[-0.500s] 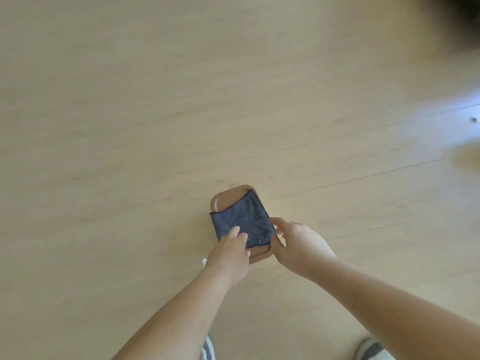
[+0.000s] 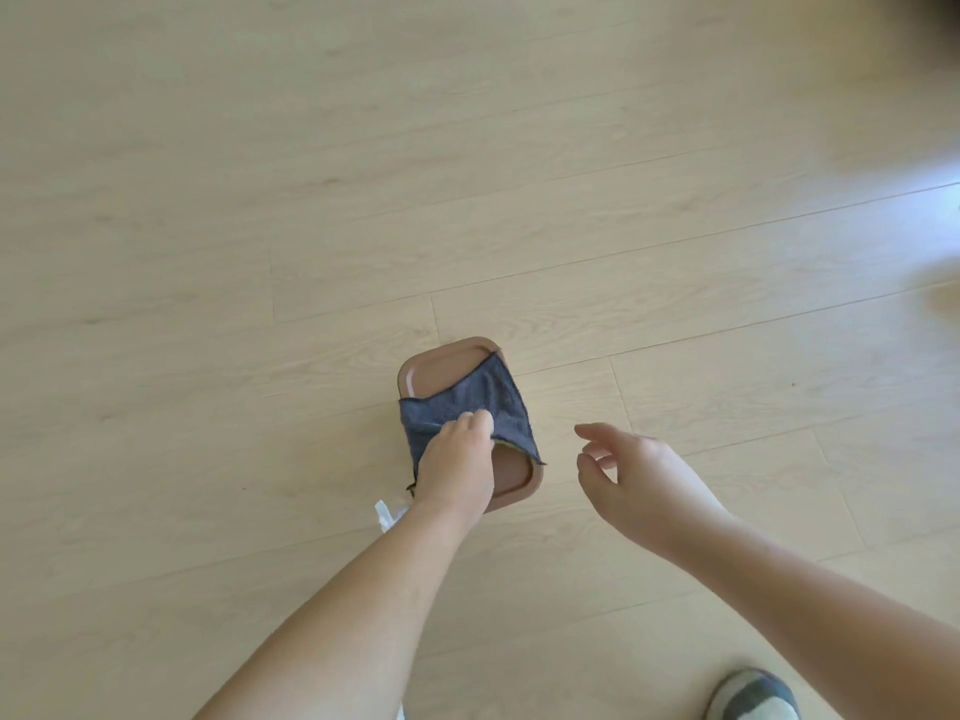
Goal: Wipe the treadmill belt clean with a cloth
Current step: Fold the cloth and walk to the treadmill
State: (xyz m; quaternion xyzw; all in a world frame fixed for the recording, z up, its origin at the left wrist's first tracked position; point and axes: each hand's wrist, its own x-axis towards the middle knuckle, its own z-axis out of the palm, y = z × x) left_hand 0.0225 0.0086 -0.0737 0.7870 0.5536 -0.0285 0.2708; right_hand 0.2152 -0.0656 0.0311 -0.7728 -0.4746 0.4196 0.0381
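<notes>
One dark blue-grey cloth [image 2: 501, 394] lies draped across one brown tray [image 2: 441, 368] on the wooden floor [image 2: 260, 200]; there are also two grips, one striped shoe [image 2: 753, 693] below the right forearm and one small white scrap [image 2: 384, 511] just beside the left wrist. The left grip [image 2: 457, 459] curls down onto the cloth's near part, fingertips pinching the fabric directly under it. The right grip [image 2: 644, 480] hangs to the right of the tray, apart from both, fingers spread, loosely bent, holding nothing.
</notes>
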